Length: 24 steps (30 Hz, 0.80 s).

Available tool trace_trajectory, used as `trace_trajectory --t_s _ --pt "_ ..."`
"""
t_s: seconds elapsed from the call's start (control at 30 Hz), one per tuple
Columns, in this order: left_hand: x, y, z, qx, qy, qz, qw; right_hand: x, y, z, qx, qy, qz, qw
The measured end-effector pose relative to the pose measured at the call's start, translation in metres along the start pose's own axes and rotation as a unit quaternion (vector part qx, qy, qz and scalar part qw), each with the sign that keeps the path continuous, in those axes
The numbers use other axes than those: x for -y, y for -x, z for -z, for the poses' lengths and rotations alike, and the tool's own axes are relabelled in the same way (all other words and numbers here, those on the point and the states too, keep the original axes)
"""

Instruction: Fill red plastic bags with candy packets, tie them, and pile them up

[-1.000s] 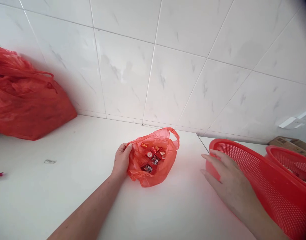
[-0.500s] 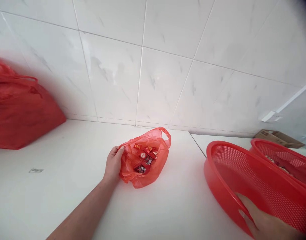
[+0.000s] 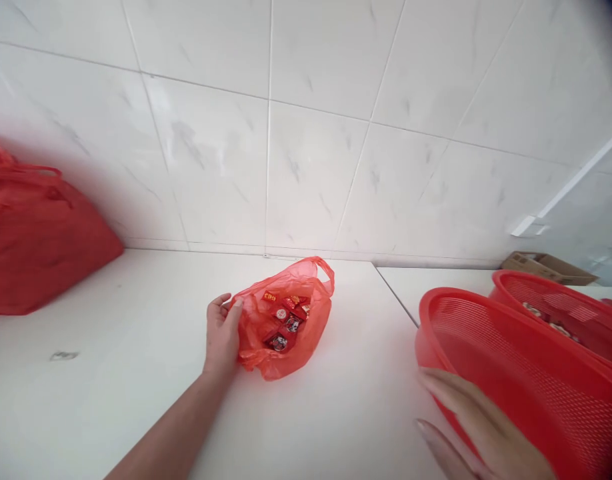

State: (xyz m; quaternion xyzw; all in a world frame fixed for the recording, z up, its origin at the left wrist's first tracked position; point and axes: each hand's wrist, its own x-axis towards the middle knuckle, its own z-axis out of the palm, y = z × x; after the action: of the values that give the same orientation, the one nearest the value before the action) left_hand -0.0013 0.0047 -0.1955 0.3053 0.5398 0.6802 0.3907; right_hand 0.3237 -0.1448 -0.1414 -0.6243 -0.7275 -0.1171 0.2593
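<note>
A small red plastic bag (image 3: 313, 337) stands on the white table with its mouth open. Several small red printed packets (image 3: 286, 320) lie inside it. My left hand (image 3: 223, 337) is at the bag's left rim, thumb against the film and fingers curled behind, lightly pinching it. At the lower right, my right hand (image 3: 486, 423) is open, thumb and fingers apart, with nothing in it. It hovers over the near left rim of a red mesh basket (image 3: 441, 313); whether the fingertips touch the rim I cannot tell. The basket's lower right is cut off by the frame.
Behind the basket stands a second red basket (image 3: 506, 283) with some pieces in it. A cardboard box (image 3: 551, 268) sits further back right. A big red bag (image 3: 41, 247) leans at the left wall. A clear scrap (image 3: 65, 356) lies on the table (image 3: 136, 373). A tiled wall (image 3: 316, 160) closes the back.
My right hand has let go of the basket's rim and moved left, its fingers spreading. The fingers of my left hand have loosened somewhat at the bag. The view has shifted slightly.
</note>
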Motion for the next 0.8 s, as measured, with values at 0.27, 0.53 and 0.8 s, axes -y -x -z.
trace_trajectory --t_s 0.27,0.53,0.8 --pt "-0.028 0.046 0.023 0.185 -0.238 -0.217 0.929 0.065 -0.145 -0.076 -0.023 -0.359 -0.123 0.925" --pt "-0.047 0.046 0.043 0.261 -0.434 -0.219 0.834 0.057 -0.205 -0.135 0.018 -0.576 -0.199 0.792" --pt "-0.095 0.017 0.057 0.155 -0.532 -0.206 0.807 0.062 -0.212 -0.112 -0.053 -0.781 -0.197 0.59"
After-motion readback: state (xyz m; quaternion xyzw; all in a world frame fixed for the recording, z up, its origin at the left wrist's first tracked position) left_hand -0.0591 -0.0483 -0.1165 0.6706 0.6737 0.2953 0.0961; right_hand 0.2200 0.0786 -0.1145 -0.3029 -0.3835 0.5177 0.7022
